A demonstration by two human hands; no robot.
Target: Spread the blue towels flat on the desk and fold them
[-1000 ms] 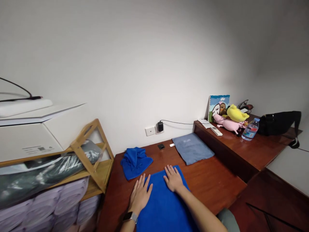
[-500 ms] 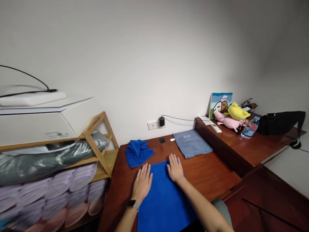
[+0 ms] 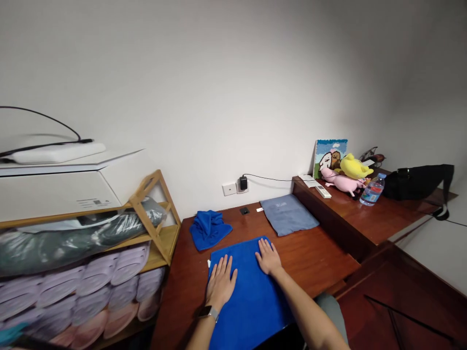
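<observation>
A bright blue towel (image 3: 248, 301) lies spread flat on the brown wooden desk (image 3: 310, 262), its near end reaching the bottom of the view. My left hand (image 3: 221, 283) rests palm down on the towel's left edge, fingers stretched out. Near the far right corner, my right hand (image 3: 269, 257) lies flat with fingers spread. A small white tag (image 3: 208, 263) sticks out at the towel's left side. Beyond my left hand sits a crumpled blue cloth (image 3: 209, 229). Farther right, a grey-blue cloth (image 3: 289, 214) is laid flat.
Left stands a wooden rack (image 3: 155, 233) with slippers (image 3: 97, 272) and a white box (image 3: 54, 194). On the raised right surface are a remote (image 3: 323, 192), plush toys (image 3: 343, 182), a water bottle (image 3: 372, 190) and a black bag (image 3: 419, 182). A charger (image 3: 243, 183) is plugged into the wall.
My left hand has shifted from the towel's far left corner nearer to me along the edge, uncovering the corner and white tag. My right hand stays by the far right corner. The view has shifted slightly.
</observation>
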